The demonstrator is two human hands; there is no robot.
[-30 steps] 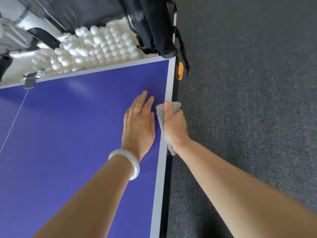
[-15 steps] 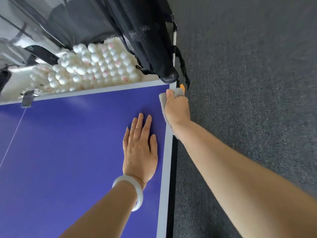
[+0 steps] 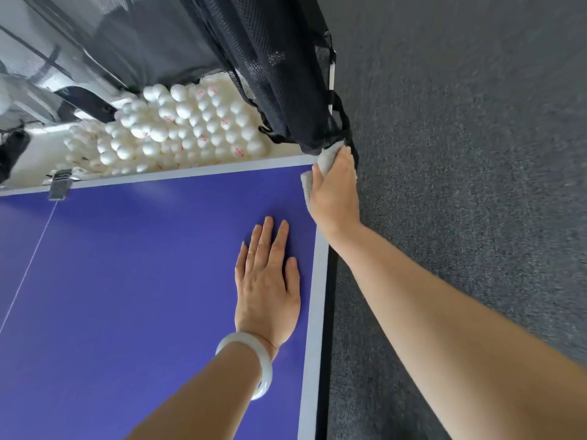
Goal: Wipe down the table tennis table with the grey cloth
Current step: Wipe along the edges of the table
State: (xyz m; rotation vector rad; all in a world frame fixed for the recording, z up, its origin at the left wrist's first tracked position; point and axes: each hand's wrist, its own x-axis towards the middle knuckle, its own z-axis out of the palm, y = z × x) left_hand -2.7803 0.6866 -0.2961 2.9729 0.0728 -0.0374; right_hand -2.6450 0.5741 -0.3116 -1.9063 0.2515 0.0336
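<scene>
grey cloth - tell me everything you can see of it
The grey cloth looks pale, soft and fluffy, like terry. It is bunched under the right hand, which grips it, so only its edges show. It sits on the far right corner of the blue table, over the pale border, its top meeting the black mesh net.

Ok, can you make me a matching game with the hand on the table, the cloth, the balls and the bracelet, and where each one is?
Things:
1 left hand
2 grey cloth
3 white balls
4 white bracelet

Places:
A under the right hand, at the far right corner
B heaped beyond the far edge of the blue table
C round the left wrist
D flat on the blue table

Pairs: 1-D, 2-A, 3-B, 4-C.
</scene>
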